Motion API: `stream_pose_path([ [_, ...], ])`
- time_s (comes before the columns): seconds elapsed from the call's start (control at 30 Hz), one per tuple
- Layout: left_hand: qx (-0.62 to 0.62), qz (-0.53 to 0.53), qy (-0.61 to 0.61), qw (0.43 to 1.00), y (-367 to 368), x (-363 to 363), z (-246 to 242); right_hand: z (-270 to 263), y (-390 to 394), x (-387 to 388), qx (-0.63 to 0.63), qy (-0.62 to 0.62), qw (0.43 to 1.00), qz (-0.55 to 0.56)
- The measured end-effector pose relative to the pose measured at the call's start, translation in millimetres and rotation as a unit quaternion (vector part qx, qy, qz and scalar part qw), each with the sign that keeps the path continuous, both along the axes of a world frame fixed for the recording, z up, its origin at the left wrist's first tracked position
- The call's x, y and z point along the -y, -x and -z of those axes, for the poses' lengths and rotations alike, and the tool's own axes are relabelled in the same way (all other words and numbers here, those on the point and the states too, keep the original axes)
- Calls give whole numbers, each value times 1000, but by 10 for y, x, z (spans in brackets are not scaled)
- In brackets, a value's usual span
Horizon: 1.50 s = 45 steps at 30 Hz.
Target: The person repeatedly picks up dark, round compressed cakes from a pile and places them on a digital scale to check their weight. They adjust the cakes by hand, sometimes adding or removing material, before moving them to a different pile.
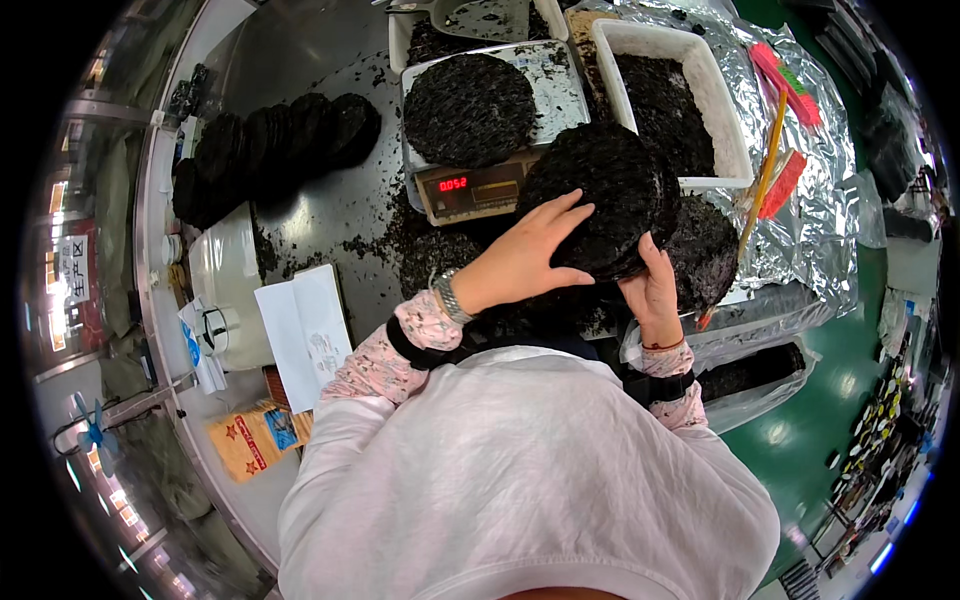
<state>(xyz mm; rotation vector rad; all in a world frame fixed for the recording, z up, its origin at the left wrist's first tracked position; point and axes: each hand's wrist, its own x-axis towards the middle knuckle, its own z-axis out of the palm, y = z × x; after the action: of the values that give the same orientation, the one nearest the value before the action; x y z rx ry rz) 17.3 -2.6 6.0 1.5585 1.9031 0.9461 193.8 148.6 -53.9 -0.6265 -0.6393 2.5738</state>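
Observation:
A stack of round black discs, apparently dried seaweed [600, 187], is tilted up in front of me. My right hand [652, 296] grips its lower right edge, thumb on the near side and fingers mostly hidden behind. My left hand [532, 247] lies against the disc's face with fingers spread. Just beyond, a digital scale [559, 82] with a lit red display carries another round disc [469, 110] on its metal pan. More dark seaweed discs [701, 251] lie at the right, partly covered by the stack.
Leaning rows of discs [281, 142] occupy the steel table [330, 202] at left, near white paper [304, 337]. A white bin [716, 105] of dark flakes stands right of the scale. Red-bristled brushes [784, 184] lie on foil [817, 247]. Behind the scale is a dustpan [480, 19].

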Motion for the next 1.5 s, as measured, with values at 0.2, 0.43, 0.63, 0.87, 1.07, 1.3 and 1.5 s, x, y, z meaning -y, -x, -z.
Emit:
stream_pose_path([
  [0.2,199,-256,-79,943,282,290,-149,76,42,-2,-3,40,999,13],
  [0.43,525,-356,-346,691,1093,623,-32,0,-80,-139,-28,97,994,44],
  [0.63,-151,-283,-202,925,1188,350,-13,83,-96,-162,-34,135,990,36],
  [0.87,-96,44,-43,993,24,329,62,36,-44,96,7,75,996,-44],
  [1.07,-45,7,-17,999,-232,468,243,-72,74,341,58,-8,992,-114],
  [1.3,-8,-94,-41,995,-286,660,134,-100,139,565,19,-71,977,-198],
  [1.5,208,-319,16,924,-21,1263,56,128,206,457,60,-163,930,-323],
])
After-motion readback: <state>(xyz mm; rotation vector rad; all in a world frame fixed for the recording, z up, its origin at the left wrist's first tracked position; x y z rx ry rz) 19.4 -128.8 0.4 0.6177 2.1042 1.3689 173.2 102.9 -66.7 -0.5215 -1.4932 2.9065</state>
